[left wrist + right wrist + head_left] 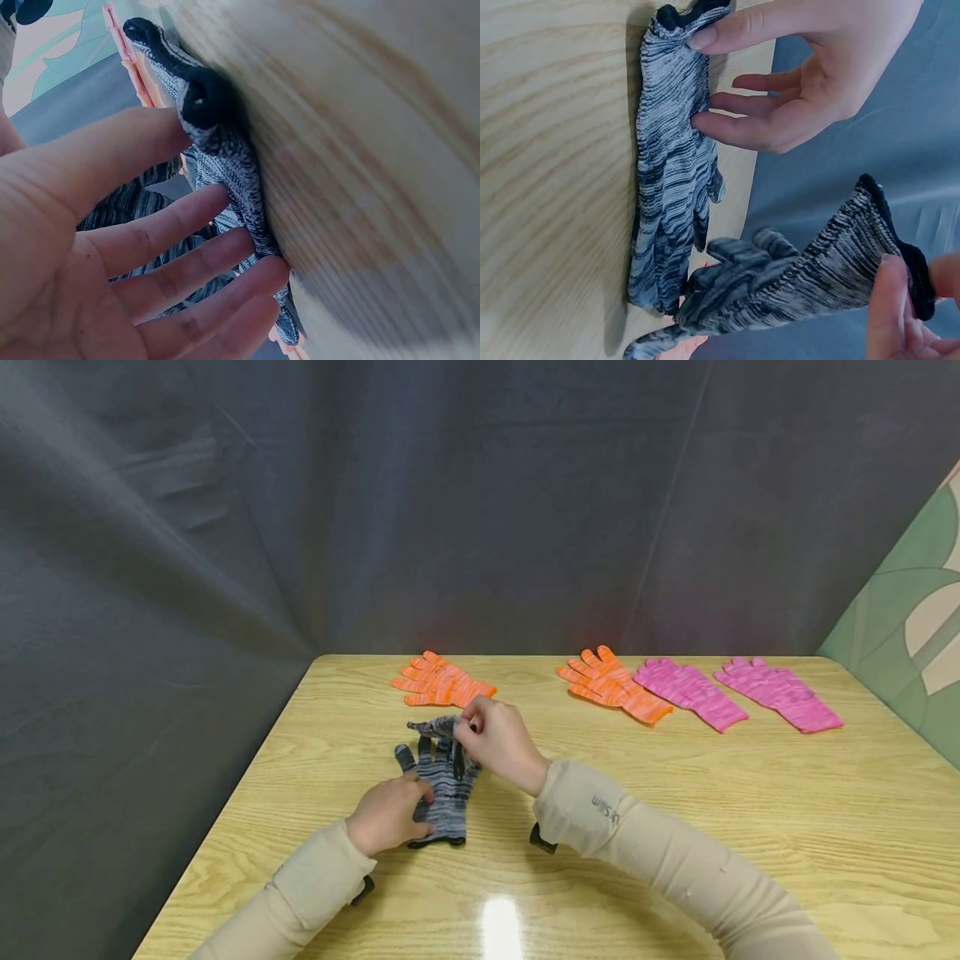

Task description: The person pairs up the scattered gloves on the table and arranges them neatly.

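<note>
A grey-and-black knit glove (447, 806) lies flat on the table with its cuff toward me. My left hand (392, 810) rests at its left edge, thumb near the black cuff. In the left wrist view, the fingers (161, 232) are spread and nearly straight against the glove's side. My right hand (498, 739) pinches the cuff of a second grey-and-black glove (825, 281), seen best in the right wrist view. That glove hangs with its fingers down, over the finger end of the flat one.
An orange glove (442, 681) lies just beyond the grey pair. Farther right along the back edge are another orange glove (611, 685) and two pink gloves, one (690, 692) overlapping the orange one and the other (780, 693) apart. A dark curtain (480, 510) hangs behind the wooden table (675, 793).
</note>
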`<state>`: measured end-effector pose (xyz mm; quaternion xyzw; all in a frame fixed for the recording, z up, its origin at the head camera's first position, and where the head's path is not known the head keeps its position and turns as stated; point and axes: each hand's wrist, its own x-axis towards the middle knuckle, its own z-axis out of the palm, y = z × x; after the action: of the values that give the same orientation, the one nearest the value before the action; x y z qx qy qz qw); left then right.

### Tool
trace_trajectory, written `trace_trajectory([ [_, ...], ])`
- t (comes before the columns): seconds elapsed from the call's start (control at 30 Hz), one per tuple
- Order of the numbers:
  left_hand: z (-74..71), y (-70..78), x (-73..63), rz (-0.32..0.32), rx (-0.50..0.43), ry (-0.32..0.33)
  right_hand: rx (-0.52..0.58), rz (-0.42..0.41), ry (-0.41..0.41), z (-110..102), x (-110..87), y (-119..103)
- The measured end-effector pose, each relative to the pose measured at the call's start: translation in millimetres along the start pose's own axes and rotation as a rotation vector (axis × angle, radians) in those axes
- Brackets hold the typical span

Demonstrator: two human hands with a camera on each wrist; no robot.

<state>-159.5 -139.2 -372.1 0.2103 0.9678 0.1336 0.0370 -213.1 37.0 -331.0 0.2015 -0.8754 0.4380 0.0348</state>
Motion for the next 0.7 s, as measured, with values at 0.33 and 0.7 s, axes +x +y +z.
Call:
trace_trajectory([
  [0.33,-1.1,1.6,-0.1,-0.016,-0.007,-0.007,0.040,0.009,-0.024,5,-2.6,0],
  [0.7,-0.9,2.1,-0.3,-0.022,-0.020,-0.017,-0.003,-0.014,-0.104,17,-6.5,-1],
])
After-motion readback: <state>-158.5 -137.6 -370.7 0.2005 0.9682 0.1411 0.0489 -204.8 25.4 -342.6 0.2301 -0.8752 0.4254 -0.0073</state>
